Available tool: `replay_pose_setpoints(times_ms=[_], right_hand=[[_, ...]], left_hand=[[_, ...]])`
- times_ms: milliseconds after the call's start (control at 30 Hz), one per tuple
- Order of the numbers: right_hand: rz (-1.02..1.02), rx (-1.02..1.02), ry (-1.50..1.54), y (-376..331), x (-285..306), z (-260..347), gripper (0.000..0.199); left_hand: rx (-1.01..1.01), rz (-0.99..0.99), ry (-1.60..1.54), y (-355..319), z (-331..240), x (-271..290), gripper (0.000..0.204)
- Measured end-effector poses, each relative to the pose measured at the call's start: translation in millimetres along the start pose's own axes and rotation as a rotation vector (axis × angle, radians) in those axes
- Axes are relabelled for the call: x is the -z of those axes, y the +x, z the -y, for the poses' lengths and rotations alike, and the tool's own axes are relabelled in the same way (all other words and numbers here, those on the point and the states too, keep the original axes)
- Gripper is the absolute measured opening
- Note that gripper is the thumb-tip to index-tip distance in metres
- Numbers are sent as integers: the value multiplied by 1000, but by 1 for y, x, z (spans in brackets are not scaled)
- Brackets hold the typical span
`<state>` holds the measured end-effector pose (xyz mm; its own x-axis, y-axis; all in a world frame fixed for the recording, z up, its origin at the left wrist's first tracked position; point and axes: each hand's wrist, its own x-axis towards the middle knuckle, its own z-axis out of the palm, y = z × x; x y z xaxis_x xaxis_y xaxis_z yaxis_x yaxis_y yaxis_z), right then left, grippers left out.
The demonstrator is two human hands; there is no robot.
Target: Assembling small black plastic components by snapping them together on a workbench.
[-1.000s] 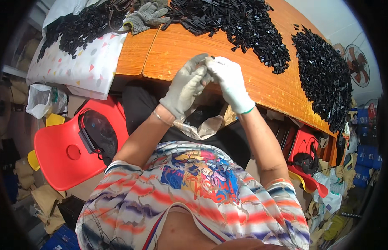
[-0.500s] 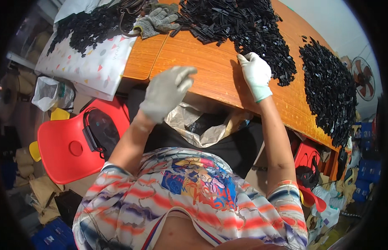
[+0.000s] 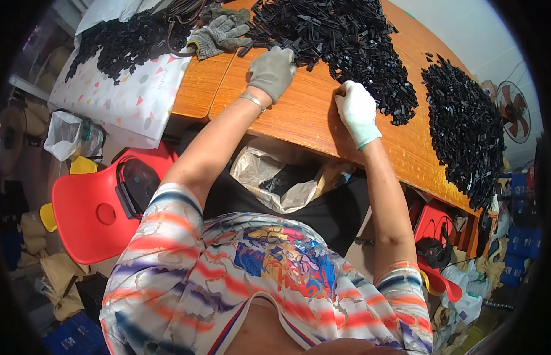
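My left hand [image 3: 271,75], in a grey-coated work glove, reaches to the near left edge of a big heap of small black plastic pieces [image 3: 323,29]. Its fingers are bent and close together against the pieces; what they grip, if anything, is hidden. My right hand [image 3: 357,110], in a white glove with a pale green cuff, rests over the table's near part, just left of the heap's lower tongue. Thumb and fingers are curled closed, and whatever lies between them is too small to make out. Below the table edge, a beige bag [image 3: 257,168] stands open at my lap.
A second heap of black pieces [image 3: 465,130] covers the right of the wooden table [image 3: 311,100]. Grey knitted gloves [image 3: 219,35] and more black pieces [image 3: 127,44] lie at left. A red chair [image 3: 89,219] stands left, a fan [image 3: 513,111] far right.
My left hand has gone from above the table's near edge forward and right, to the black heap. My right hand has shifted slightly down and left, its fingers curling in more.
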<state>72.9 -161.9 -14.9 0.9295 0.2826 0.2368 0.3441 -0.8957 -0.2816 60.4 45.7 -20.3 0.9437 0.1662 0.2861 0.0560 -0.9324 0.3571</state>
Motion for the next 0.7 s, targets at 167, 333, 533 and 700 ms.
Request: replay_pose_setpoints(times_ms=[167,333,533,700], right_hand=[[80,72,14,-11,6,-6,16],[41,-102,310,-27,29,35,18],[-11,-87,718,-38,25,68,21],[99,-130,955,-42,32,78,24]], left_hand=[[-45,-101,-322,-27,9,1,17],[308,107,-1307,-60,0,10,18],[213,321,-1553,-88,-21,19,35],[201,287,-1667,-98,-27,26,29]])
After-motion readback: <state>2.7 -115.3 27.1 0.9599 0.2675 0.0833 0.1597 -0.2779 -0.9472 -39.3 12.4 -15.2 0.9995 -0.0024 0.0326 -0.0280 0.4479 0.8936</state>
